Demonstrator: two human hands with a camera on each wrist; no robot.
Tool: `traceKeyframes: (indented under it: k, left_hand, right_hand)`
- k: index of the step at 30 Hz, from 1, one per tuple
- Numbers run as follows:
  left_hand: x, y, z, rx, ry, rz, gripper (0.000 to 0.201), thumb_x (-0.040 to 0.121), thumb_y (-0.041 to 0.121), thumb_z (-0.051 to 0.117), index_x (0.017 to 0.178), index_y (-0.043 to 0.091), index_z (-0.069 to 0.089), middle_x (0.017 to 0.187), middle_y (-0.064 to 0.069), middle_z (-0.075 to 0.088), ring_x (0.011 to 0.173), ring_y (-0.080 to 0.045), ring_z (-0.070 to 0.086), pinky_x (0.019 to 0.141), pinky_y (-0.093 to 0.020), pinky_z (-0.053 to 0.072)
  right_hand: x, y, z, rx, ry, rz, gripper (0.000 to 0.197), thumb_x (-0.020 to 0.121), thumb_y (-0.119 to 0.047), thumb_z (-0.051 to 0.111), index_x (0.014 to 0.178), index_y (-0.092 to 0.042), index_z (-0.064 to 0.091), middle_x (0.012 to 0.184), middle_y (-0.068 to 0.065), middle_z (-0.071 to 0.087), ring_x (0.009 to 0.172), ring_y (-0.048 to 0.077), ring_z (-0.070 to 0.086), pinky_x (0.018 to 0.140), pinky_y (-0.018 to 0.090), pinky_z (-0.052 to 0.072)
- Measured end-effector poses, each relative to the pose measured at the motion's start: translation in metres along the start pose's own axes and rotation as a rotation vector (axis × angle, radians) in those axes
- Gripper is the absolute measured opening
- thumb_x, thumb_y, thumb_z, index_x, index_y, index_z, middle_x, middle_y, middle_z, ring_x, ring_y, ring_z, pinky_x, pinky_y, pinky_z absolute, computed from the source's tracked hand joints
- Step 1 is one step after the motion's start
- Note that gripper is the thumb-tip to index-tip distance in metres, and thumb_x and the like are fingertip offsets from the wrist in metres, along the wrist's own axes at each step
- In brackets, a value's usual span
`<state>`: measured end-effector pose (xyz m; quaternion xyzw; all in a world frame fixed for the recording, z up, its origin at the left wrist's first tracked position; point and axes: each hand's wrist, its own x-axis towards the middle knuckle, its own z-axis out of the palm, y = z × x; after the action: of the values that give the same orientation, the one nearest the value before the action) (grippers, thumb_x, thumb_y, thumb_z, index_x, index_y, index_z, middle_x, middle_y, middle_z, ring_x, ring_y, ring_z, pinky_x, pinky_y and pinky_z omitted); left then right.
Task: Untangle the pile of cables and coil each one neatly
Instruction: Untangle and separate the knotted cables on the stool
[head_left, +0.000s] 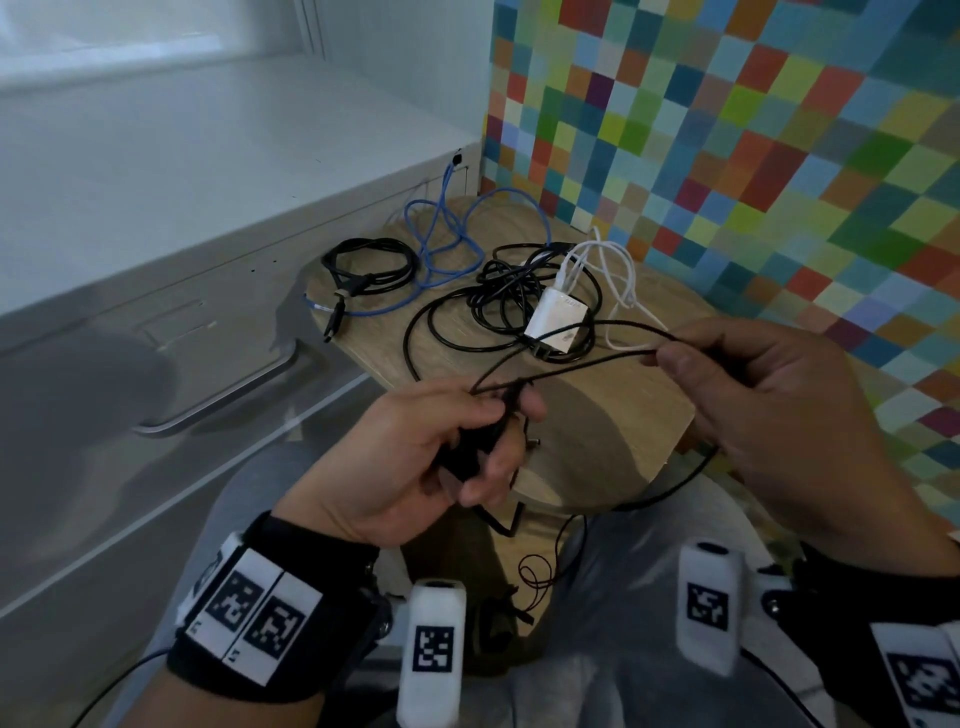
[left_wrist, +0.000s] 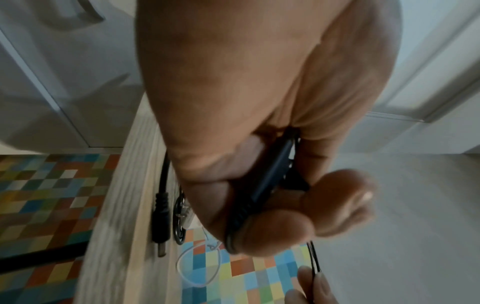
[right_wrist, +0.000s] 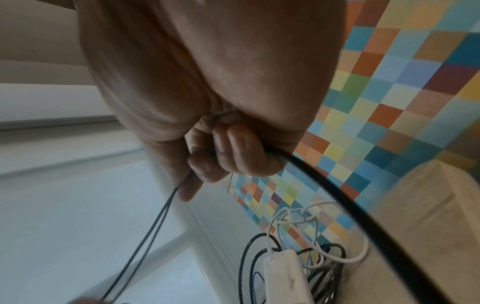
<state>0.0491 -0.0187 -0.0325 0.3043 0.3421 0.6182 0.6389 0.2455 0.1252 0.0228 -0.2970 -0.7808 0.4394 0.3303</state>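
Observation:
A thin black cable (head_left: 571, 358) is stretched in two strands between my hands above the wooden table (head_left: 613, 431). My left hand (head_left: 467, 441) grips a bundle of it with its plug end (left_wrist: 267, 185), fingers curled around it. My right hand (head_left: 675, 358) pinches the two strands (right_wrist: 155, 218) between thumb and fingers; a thicker black length (right_wrist: 337, 201) runs out from under its curled fingers. On the table behind lie a tangled black cable pile (head_left: 509, 296) with a white charger (head_left: 558, 317) and white cables (head_left: 618, 275).
A coiled black cable (head_left: 369, 265) and a loose blue cable (head_left: 447, 234) lie at the table's far left. A white cabinet with a metal handle (head_left: 223, 400) stands left. A colourful checkered wall (head_left: 753, 156) rises behind. Black cable hangs off the table edge toward my lap (head_left: 649, 499).

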Motion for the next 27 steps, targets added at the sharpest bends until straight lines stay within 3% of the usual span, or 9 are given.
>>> traceKeyframes:
  k: [4, 7, 10, 13, 15, 18, 21, 24, 27]
  left_hand:
    - [0.000, -0.004, 0.005, 0.095, -0.104, -0.046, 0.020, 0.089, 0.007, 0.045, 0.093, 0.001, 0.064, 0.068, -0.013, 0.052, 0.052, -0.020, 0.050, 0.059, -0.037, 0.032]
    - [0.001, -0.006, 0.008, 0.124, -0.112, -0.049, 0.026, 0.093, 0.013, 0.045, 0.092, 0.002, 0.069, 0.059, -0.008, 0.048, 0.047, -0.015, 0.039, 0.058, -0.034, 0.033]
    - [0.002, -0.005, 0.009, 0.076, -0.088, -0.023, 0.050, 0.099, 0.043, 0.040, 0.083, 0.005, 0.068, 0.052, -0.001, 0.041, 0.042, -0.011, 0.032, 0.055, -0.032, 0.032]
    - [0.006, -0.004, 0.005, 0.003, -0.051, 0.012, 0.073, 0.094, 0.069, 0.035, 0.060, 0.006, 0.048, 0.045, -0.003, 0.029, 0.039, -0.016, 0.024, 0.052, -0.031, 0.029]
    - [0.006, -0.003, 0.002, -0.023, -0.042, 0.030, 0.076, 0.087, 0.079, 0.038, 0.057, 0.010, 0.040, 0.044, -0.003, 0.025, 0.038, -0.016, 0.023, 0.052, -0.032, 0.026]
    - [0.005, -0.002, -0.003, -0.023, -0.046, 0.072, 0.065, 0.088, 0.070, 0.056, 0.061, 0.013, 0.039, 0.048, 0.000, 0.029, 0.040, -0.012, 0.028, 0.052, -0.032, 0.027]
    - [0.001, 0.002, -0.008, -0.028, -0.015, 0.087, 0.048, 0.088, 0.051, 0.071, 0.066, 0.015, 0.049, 0.051, 0.006, 0.033, 0.041, -0.006, 0.027, 0.043, -0.023, 0.026]
    - [-0.005, 0.008, -0.012, 0.073, -0.053, 0.099, 0.043, 0.094, 0.050, 0.064, 0.084, 0.008, 0.069, 0.051, 0.007, 0.029, 0.040, -0.008, 0.020, 0.040, -0.024, 0.017]
    - [-0.012, 0.012, -0.013, 0.138, -0.087, 0.130, 0.041, 0.099, 0.044, 0.060, 0.101, 0.005, 0.071, 0.052, 0.006, 0.035, 0.040, -0.007, 0.026, 0.042, -0.028, 0.018]
  right_hand:
    - [0.001, 0.002, -0.003, -0.042, 0.024, -0.013, 0.012, 0.095, -0.012, 0.067, 0.095, -0.013, 0.078, 0.049, -0.025, 0.059, 0.046, -0.004, 0.056, 0.046, 0.005, 0.037]
    - [0.002, 0.003, -0.002, -0.049, 0.034, -0.008, 0.012, 0.094, -0.013, 0.068, 0.095, -0.017, 0.079, 0.054, -0.024, 0.063, 0.050, -0.004, 0.058, 0.050, 0.005, 0.039]
    - [0.002, 0.004, 0.000, -0.053, 0.027, -0.014, 0.012, 0.094, -0.015, 0.069, 0.090, -0.022, 0.078, 0.062, -0.021, 0.068, 0.054, -0.002, 0.059, 0.052, 0.007, 0.042]
    - [0.002, 0.007, -0.002, -0.050, 0.055, -0.019, 0.011, 0.093, -0.020, 0.070, 0.086, -0.024, 0.077, 0.058, -0.016, 0.064, 0.049, 0.001, 0.053, 0.048, 0.009, 0.038]
    - [0.002, 0.008, -0.005, -0.073, 0.073, -0.022, 0.009, 0.093, -0.020, 0.070, 0.088, -0.022, 0.078, 0.054, -0.018, 0.060, 0.046, 0.002, 0.051, 0.046, 0.008, 0.035]
    - [0.004, 0.007, -0.009, -0.089, 0.089, -0.014, 0.008, 0.091, -0.018, 0.073, 0.090, -0.023, 0.078, 0.055, -0.020, 0.063, 0.050, 0.001, 0.057, 0.047, 0.007, 0.038]
    - [0.003, 0.003, -0.013, -0.079, 0.085, -0.013, 0.007, 0.083, -0.025, 0.077, 0.089, -0.029, 0.078, 0.073, -0.013, 0.075, 0.064, 0.001, 0.065, 0.057, 0.008, 0.047]
    - [0.000, -0.003, -0.018, -0.039, 0.048, -0.009, 0.016, 0.075, -0.030, 0.074, 0.090, -0.027, 0.079, 0.076, -0.011, 0.077, 0.066, 0.001, 0.068, 0.059, 0.009, 0.049]
    - [-0.001, -0.004, -0.023, -0.045, 0.007, -0.021, 0.016, 0.076, -0.030, 0.072, 0.090, -0.027, 0.079, 0.070, -0.011, 0.075, 0.060, 0.002, 0.065, 0.055, 0.008, 0.046]
